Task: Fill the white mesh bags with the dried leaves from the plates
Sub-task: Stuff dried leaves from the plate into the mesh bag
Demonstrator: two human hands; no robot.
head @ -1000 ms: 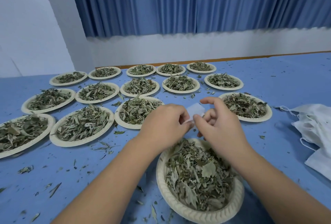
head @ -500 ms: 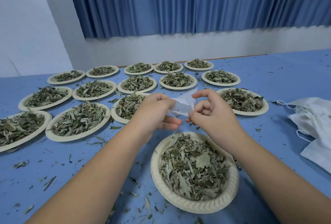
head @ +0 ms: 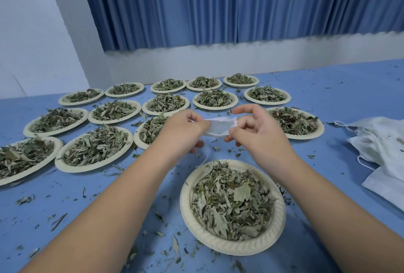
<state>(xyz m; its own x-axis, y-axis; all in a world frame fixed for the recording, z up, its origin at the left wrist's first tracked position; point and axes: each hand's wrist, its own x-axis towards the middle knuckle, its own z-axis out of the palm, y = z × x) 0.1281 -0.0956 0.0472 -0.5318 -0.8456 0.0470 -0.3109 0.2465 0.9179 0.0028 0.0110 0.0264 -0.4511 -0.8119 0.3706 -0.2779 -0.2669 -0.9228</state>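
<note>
Left hand (head: 183, 130) and right hand (head: 259, 136) each pinch an end of the white mesh bag (head: 220, 127). A second ago it was a folded scrap, now it's pulled wide, mouth opening. It's held just beyond the near plate (head: 218, 244) of dried leaves (head: 229, 205), so filling looks next.

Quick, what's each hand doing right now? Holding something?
Left hand: closed, pinching the left end of the white mesh bag.
Right hand: closed, pinching the bag's right end.
</note>
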